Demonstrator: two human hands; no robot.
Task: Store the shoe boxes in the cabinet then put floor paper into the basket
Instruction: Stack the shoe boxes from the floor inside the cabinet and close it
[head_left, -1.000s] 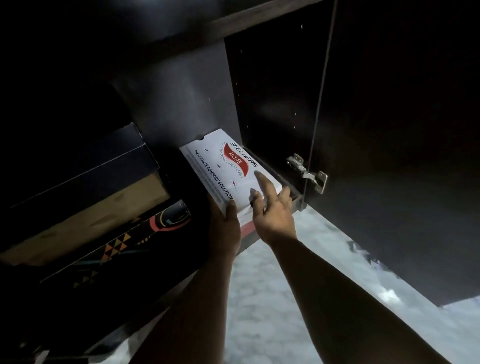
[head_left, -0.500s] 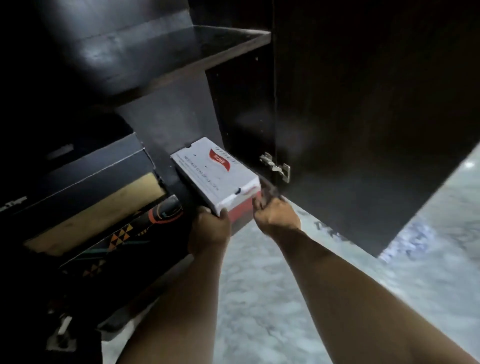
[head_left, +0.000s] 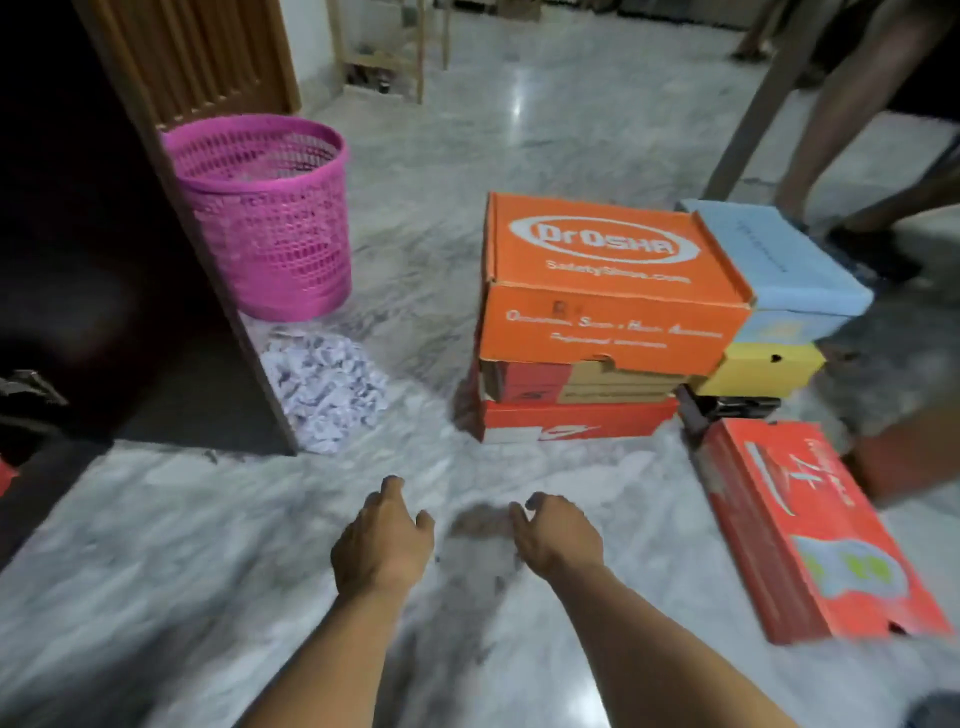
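Note:
My left hand (head_left: 382, 543) and my right hand (head_left: 556, 535) hover over the marble floor, both empty with fingers loosely apart. Ahead stands a stack of shoe boxes: a big orange box (head_left: 608, 280) on top, a brown and red box (head_left: 571, 382) under it, a red box (head_left: 566, 423) at the bottom. Right of the stack, a light blue box (head_left: 779, 265) sits on a yellow box (head_left: 758, 371). A long red box (head_left: 815, 530) lies on the floor at the right. A pink basket (head_left: 270, 218) stands at the left, with a heap of white paper scraps (head_left: 327, 395) on the floor before it.
The dark cabinet's open door (head_left: 119, 260) stands at the left, its edge next to the paper heap. Another person's legs (head_left: 852, 135) stand behind the boxes at the upper right. A wooden rack (head_left: 384, 47) is far back.
My hands have let go of the white shoe box left inside the cabinet. My view has swung from the cabinet to the floor, the boxes and the basket.

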